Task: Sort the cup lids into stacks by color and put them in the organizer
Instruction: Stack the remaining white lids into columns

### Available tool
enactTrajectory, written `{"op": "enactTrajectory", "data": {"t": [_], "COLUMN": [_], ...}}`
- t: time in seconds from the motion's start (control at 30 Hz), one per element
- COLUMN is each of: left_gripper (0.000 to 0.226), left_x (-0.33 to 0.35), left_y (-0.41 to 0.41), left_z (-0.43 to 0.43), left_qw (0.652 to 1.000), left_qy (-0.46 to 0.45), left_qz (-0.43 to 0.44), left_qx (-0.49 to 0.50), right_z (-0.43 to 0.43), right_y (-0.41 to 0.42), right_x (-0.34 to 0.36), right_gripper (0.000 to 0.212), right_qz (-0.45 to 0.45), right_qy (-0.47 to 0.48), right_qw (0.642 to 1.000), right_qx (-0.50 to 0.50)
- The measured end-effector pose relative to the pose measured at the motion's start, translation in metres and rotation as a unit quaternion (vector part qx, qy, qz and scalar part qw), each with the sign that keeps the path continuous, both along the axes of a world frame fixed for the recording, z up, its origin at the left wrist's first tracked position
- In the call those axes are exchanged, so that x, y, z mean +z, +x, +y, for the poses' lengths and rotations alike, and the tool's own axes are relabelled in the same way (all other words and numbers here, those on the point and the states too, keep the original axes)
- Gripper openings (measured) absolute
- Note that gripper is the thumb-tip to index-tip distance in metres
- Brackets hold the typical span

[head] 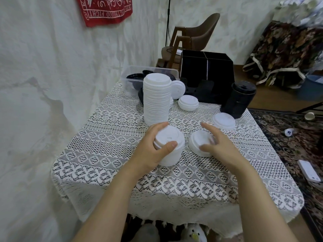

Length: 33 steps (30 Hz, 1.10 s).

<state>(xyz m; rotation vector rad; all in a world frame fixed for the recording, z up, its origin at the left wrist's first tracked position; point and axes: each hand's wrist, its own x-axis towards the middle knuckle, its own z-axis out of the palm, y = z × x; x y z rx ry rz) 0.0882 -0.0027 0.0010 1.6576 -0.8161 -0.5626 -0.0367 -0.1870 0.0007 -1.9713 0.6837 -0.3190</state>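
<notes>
My left hand (153,145) grips a short stack of white lids (172,151) near the table's middle, thumb across its top. My right hand (216,144) grips a small pile of white lids (197,142) beside it, thumb on the near rim and fingers over the far side. A tall stack of white lids (157,100) stands just behind my left hand. More white lids lie loose: a pair (188,102), a flat pile (223,120) and one on edge (178,89). A stack of black lids (239,99) stands at the right. The black organizer (208,74) stands at the back.
A clear plastic bin (132,74) with black lids sits at the back left. The lace tablecloth (108,130) covers the table, which stands against a white wall on the left. A brown chair (197,35) stands behind. A patterned rug (286,137) lies on the right.
</notes>
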Motion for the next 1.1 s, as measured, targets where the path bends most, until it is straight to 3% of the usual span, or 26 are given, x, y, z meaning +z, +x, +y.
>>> {"op": "enactTrajectory", "data": {"t": [0.1,0.23,0.47,0.87,1.1], "left_gripper": [0.058,0.06,0.052,0.053,0.054], "left_x": [-0.001,-0.001,-0.002,-0.002,-0.002], "left_y": [0.0,0.001,0.002,0.002,0.002], "left_z": [0.0,0.0,0.0,0.0,0.0], "left_qw": [1.0,1.0,1.0,1.0,1.0], "left_qy": [0.002,0.006,0.007,0.007,0.01], "left_qz": [-0.001,-0.001,-0.008,-0.011,-0.007], "left_qx": [0.002,0.002,0.008,0.004,0.001], "right_z": [-0.001,0.001,0.007,0.0,0.0], "right_y": [-0.003,0.001,0.008,0.011,0.009], "right_x": [-0.001,-0.004,-0.01,-0.017,-0.01], "right_gripper": [0.08,0.076,0.073,0.088,0.081], "right_qz": [0.048,0.003,-0.059,-0.032,-0.071], "right_qy": [-0.055,-0.072,-0.103,-0.145,-0.146], "right_qw": [0.996,0.997,0.992,0.987,0.982], "right_qx": [0.04,-0.02,-0.039,-0.063,-0.095]}}
